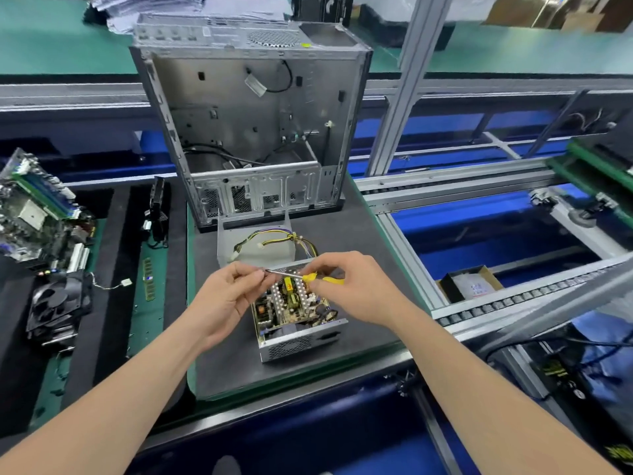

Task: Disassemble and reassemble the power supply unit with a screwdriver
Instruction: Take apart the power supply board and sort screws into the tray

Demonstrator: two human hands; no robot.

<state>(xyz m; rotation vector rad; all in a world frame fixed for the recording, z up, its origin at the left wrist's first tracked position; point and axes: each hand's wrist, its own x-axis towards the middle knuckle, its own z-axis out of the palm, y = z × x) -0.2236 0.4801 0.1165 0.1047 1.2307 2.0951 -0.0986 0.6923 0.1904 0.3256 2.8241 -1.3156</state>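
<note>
Grip: our right hand [356, 289] curls its fingers round the yellow handle of the screwdriver [308, 277], and our left hand [226, 296] pinches the far end of the metal shaft between thumb and fingertips. We cannot tell whether a screw sits at the tip.
Screwdriver: nearly level, bridging the two hands, clear of everything below.
Power supply [294, 313]: straight beneath the grip, lid off, its circuit board and parts showing.
Lid [253, 245]: just beyond the grip, a grey metal shell with yellow and black wires lying in it.
Surface: a black mat [359, 241] with a green edge carries the power supply and the lid.
Computer case [253, 132]: farther beyond the grip on the same mat, its side open towards us.
Left of the grip: a motherboard [34, 210], a black fan [58, 303] and a memory stick [148, 279], well apart from our hands.
Right of the grip: metal conveyor rails [404, 231] over blue panels, and a small open box [469, 284].
Room: a workshop line; a grey metal post [407, 84] rises beyond the grip to the right, with green benches behind.
</note>
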